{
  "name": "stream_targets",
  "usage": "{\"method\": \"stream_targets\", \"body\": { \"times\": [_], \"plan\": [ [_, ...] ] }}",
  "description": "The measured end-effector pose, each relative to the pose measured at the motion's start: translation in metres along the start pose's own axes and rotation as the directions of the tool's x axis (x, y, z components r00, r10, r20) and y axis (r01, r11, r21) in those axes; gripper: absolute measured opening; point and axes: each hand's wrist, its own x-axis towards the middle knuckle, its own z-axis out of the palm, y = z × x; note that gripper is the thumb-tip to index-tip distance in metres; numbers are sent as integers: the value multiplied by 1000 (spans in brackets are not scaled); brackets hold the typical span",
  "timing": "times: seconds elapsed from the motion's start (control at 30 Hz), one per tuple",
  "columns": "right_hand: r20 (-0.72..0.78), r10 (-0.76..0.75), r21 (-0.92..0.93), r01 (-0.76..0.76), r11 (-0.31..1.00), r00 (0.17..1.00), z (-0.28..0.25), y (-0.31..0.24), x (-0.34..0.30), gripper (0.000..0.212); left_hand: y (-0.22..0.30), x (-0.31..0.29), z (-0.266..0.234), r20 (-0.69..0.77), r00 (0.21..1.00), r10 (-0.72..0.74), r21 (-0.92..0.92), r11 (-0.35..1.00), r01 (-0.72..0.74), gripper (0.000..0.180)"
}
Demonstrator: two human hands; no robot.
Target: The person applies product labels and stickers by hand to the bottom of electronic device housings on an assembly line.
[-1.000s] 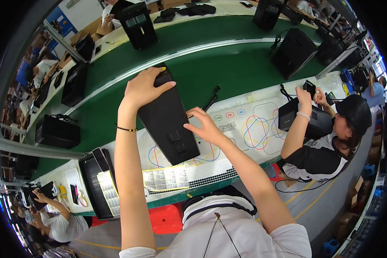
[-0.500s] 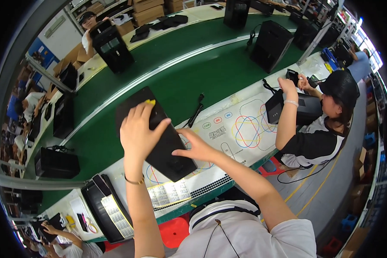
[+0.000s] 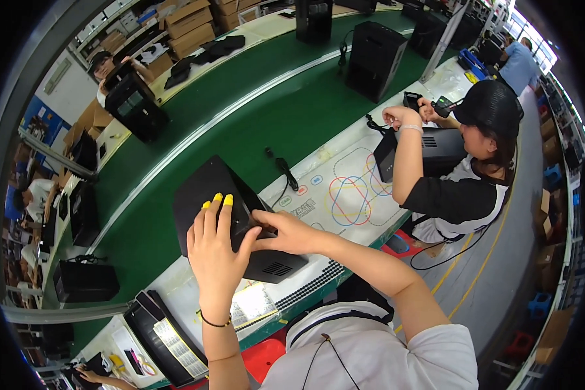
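Black box [image 3: 242,203], tilted at the far edge of the table [image 3: 341,159], could slip toward the green belt [image 3: 253,130] if the left hand [image 3: 218,250], fingers spread over its face, presses unevenly; right hand [image 3: 289,233] at its side, grip unclear.

Hands [image 3: 214,253] on the box [image 3: 195,201], belt [image 3: 240,133] behind
A cord [image 3: 290,180] lies to the right, a tray [image 3: 143,325] sits left on the tabletop [image 3: 335,169], and a co-worker [image 3: 458,188] is farther right.

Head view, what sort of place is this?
It looks like a factory assembly line: black boxy units stand on a long green belt, and a co-worker handles another at the white worktable.
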Motion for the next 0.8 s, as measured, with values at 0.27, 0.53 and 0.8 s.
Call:
{"method": "stream_targets", "body": {
  "times": [0.27, 0.53, 0.8],
  "plan": [
    [-74, 85, -156, -96, 983, 994, -152, -23, -38, 45, 79, 28, 37, 28, 1000, -4, 46, 999, 3, 53],
    [-562, 51, 8, -56, 998, 826, -358, 34, 43, 28, 82, 30, 46, 30, 959, -280, 71, 958, 278, 41],
    [-893, 114, -150, -527, 837, 436, -516, 213, 73, 21, 97, 30, 51, 5, 938, -345, 61, 937, 345, 37]
  ]
}}
